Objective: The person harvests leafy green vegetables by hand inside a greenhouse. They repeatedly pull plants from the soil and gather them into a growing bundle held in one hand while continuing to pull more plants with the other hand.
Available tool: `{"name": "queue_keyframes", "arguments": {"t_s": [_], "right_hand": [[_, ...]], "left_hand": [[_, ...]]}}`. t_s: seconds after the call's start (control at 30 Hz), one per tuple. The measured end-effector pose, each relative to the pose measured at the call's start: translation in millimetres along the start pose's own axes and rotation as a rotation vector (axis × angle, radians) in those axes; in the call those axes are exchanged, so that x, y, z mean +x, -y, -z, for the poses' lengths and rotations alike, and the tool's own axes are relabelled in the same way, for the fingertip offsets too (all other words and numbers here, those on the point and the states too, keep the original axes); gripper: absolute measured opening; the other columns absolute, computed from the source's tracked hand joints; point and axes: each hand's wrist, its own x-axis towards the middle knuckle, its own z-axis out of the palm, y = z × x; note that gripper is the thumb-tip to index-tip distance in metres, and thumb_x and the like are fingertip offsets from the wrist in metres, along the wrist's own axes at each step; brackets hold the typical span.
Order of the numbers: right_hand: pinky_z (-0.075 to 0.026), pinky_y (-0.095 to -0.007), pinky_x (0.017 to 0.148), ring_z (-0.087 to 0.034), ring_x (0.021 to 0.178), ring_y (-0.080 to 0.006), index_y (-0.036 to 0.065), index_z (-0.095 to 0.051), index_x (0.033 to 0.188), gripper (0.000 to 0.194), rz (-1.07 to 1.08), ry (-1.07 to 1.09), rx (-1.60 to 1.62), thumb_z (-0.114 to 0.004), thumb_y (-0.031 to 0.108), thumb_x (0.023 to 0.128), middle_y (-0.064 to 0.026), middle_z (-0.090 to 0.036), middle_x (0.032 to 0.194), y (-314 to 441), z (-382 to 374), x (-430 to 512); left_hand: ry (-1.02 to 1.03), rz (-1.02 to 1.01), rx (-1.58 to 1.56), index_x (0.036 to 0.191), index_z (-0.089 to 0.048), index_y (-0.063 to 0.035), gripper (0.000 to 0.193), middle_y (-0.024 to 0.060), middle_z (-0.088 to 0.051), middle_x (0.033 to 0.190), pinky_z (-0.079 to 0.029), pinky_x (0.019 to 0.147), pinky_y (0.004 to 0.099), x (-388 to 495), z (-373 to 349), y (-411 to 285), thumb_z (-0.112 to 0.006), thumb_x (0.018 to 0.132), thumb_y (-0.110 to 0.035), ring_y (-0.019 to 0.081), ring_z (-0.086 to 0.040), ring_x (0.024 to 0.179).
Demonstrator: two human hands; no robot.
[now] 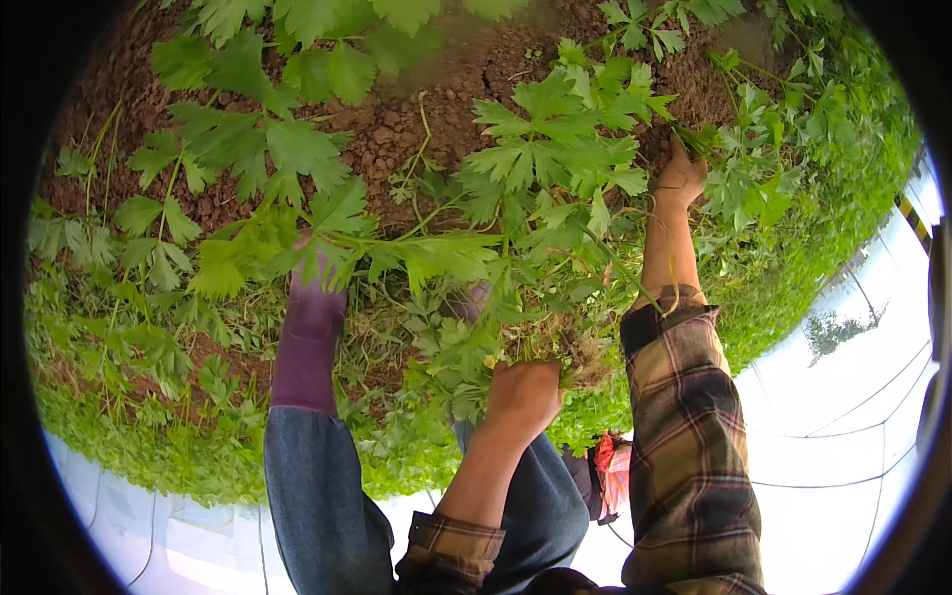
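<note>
My left hand (524, 398) is closed around a bunch of pulled leafy plants, low in front of my knees. Their pale, fibrous roots (590, 355) stick out to the right of the fist, and leaves (465, 372) hang out on its left. Farther off to the right, my right arm reaches down to the soil. There my right hand (680, 172) grips green stems (699, 140) near the base of a celery-like plant. Leaves partly cover its fingertips. Large celery-like leaves (550, 141) spread over the ground between my arms and the bare soil.
Brown, crumbly soil (387, 141) lies ahead. My purple rubber boot (306, 357) stands among plants and cut or dry grass; the other is mostly hidden. Dense green plants (840, 171) line the right. Behind are a person's pinkish-red clothing (613, 468) and pale plastic sheeting (811, 446).
</note>
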Motion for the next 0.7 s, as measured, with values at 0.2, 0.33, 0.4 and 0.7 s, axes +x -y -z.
{"name": "queue_keyframes", "arguments": {"t_s": [0.2, 0.33, 0.4, 0.7], "right_hand": [[-0.041, -0.0262, 0.061, -0.053, 0.065, -0.0127, -0.003, -0.056, 0.101, 0.029, -0.142, -0.052, 0.058, -0.060, 0.020, 0.083, -0.0061, -0.065, 0.082, -12, 7, -1], [-0.038, -0.0221, 0.049, -0.049, 0.054, -0.0107, 0.000, -0.056, 0.095, 0.015, -0.295, -0.121, 0.277, -0.056, 0.011, 0.085, -0.0084, -0.064, 0.075, -7, 5, -28], [-0.033, -0.0199, 0.044, -0.044, 0.049, -0.0086, 0.002, -0.057, 0.095, 0.012, -0.211, 0.090, 0.315, -0.055, 0.011, 0.087, -0.0072, -0.062, 0.072, 6, 16, -49], [-0.036, -0.0173, 0.047, -0.046, 0.053, -0.0037, 0.003, -0.060, 0.093, 0.016, -0.259, 0.090, -0.188, -0.059, 0.017, 0.086, -0.0020, -0.059, 0.068, -33, 242, -104]], "left_hand": [[-0.009, 0.013, 0.027, 0.083, -0.061, -0.0091, 0.013, 0.0107, -0.064, 0.073, -0.044, 0.074, 0.0433, 1, -4, 2, -0.062, 0.074, -0.018, 0.0285, -0.063, 0.074], [-0.023, 0.030, 0.023, 0.084, -0.061, -0.0092, 0.014, 0.0100, -0.064, 0.074, -0.044, 0.073, 0.0435, 0, -5, 5, -0.063, 0.073, -0.019, 0.0285, -0.063, 0.075], [0.008, 0.055, 0.041, 0.084, -0.061, -0.0094, 0.016, 0.0099, -0.064, 0.075, -0.044, 0.073, 0.0436, 0, -2, 8, -0.063, 0.073, -0.020, 0.0283, -0.063, 0.076], [0.099, -0.061, 0.195, 0.085, -0.060, -0.0053, 0.020, 0.0146, -0.063, 0.086, -0.040, 0.080, 0.0407, -12, -5, -21, -0.064, 0.072, -0.019, 0.0326, -0.058, 0.083]]}}
